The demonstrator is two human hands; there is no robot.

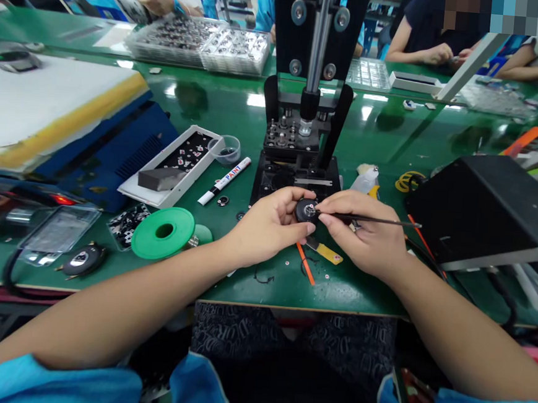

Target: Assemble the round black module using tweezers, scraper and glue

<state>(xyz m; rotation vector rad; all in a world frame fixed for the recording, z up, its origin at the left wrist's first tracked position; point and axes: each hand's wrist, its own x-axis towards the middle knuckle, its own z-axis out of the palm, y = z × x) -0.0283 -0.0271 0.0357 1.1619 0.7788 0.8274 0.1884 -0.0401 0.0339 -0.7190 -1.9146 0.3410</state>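
Note:
In front of the black press (pixel 302 136), my left hand (pixel 267 226) is closed around a small round black part (pixel 306 210) with a metallic centre. Between the thumb and fingers of my right hand (pixel 364 231) is a pair of tweezers (pixel 383 221), thin and dark. Their tip end meets the centre of the round part; whether a tiny piece sits there is too small to tell. Below the hands lie a yellow-handled tool (pixel 328 252) and an orange strip (pixel 305 265). A similar round black unit (pixel 85 259) rests at the left on the green bench.
A white tray (pixel 191 180) of tiny parts, a paint marker (pixel 224 180) and a green spool (pixel 163 233) stand left. A black box (pixel 492 206) is at the right. Stacked clear trays (pixel 237 50) stand at the back, where other people sit.

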